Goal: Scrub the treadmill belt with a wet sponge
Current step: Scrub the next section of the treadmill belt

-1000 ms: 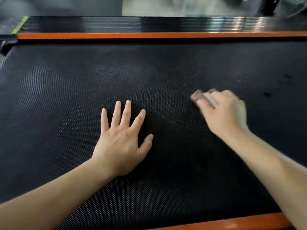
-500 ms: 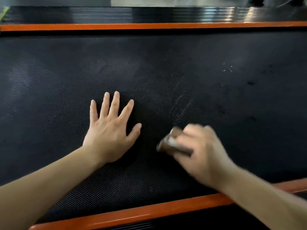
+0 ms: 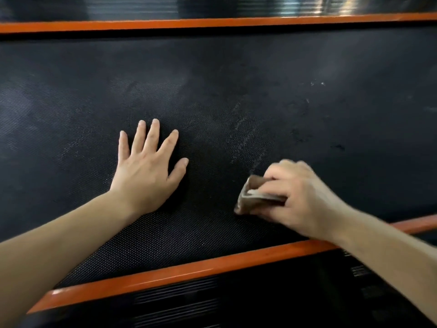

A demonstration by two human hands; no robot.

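Note:
The black textured treadmill belt [image 3: 236,79] fills most of the view. My left hand [image 3: 146,169] lies flat on it, fingers spread and straight. To its right, my right hand [image 3: 300,200] grips a brownish sponge [image 3: 250,197] with a pale layer, pressed against the belt near the near orange rail. Faint pale streaks [image 3: 246,138] mark the belt just above the sponge, and small white specks [image 3: 316,84] sit farther right. Most of the sponge is hidden under my fingers.
An orange side rail [image 3: 189,275] runs along the near edge of the belt and another orange rail [image 3: 212,22] along the far edge. Beyond each lies a black ribbed side deck [image 3: 189,304].
My right hand dragged the sponge from the upper right of the belt down toward the near rail, leaving pale streaks. My left hand stayed flat in place.

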